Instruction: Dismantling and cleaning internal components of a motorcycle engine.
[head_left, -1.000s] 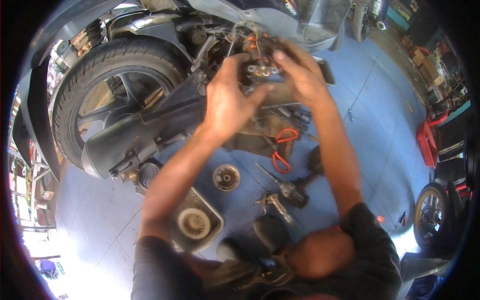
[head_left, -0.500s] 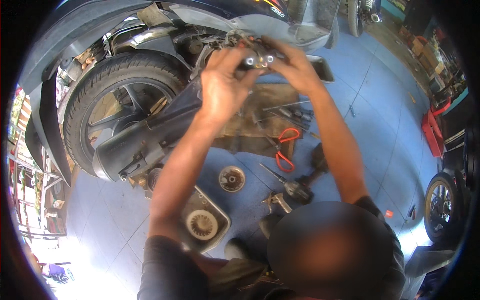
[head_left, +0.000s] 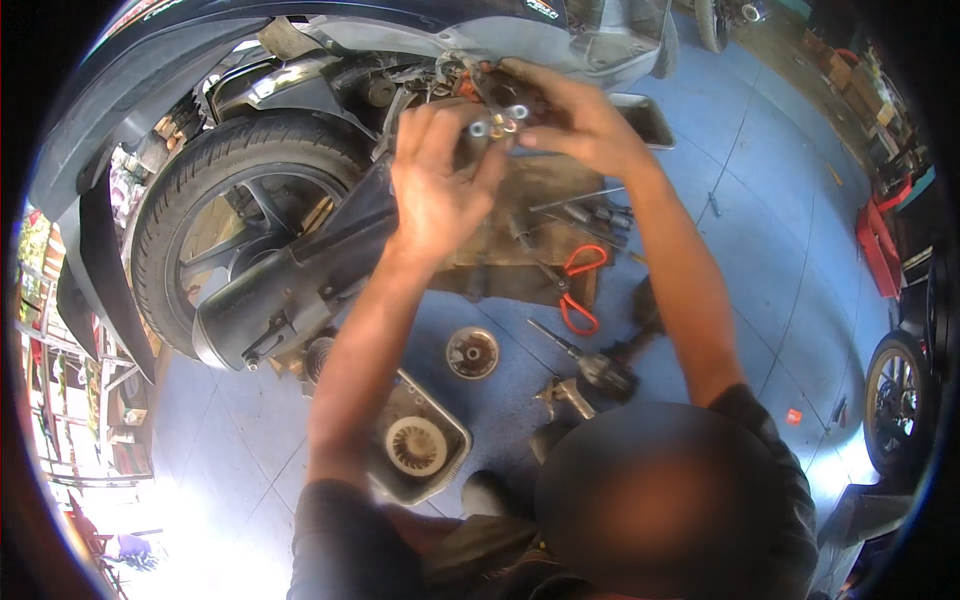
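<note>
Both my hands are raised at the rear of a scooter and close around one small metal part (head_left: 503, 118) with shiny round ends. My left hand (head_left: 437, 180) grips it from the left and below. My right hand (head_left: 578, 122) holds it from the right, fingers over its top. Most of the part is hidden by my fingers. The scooter's rear wheel (head_left: 232, 215) and black exhaust (head_left: 290, 285) lie left of and below my hands.
On the blue floor lie a dirty cloth (head_left: 530, 235) with tools, red-handled pliers (head_left: 578, 290), a round pulley disc (head_left: 472, 352), a screwdriver (head_left: 585, 362) and a tray with a fan-shaped part (head_left: 418, 445). Another wheel (head_left: 895, 400) stands at the right.
My hands with the metal part have shifted slightly up and left against the scooter's body; the view has tilted so the wheel sits more to the right.
</note>
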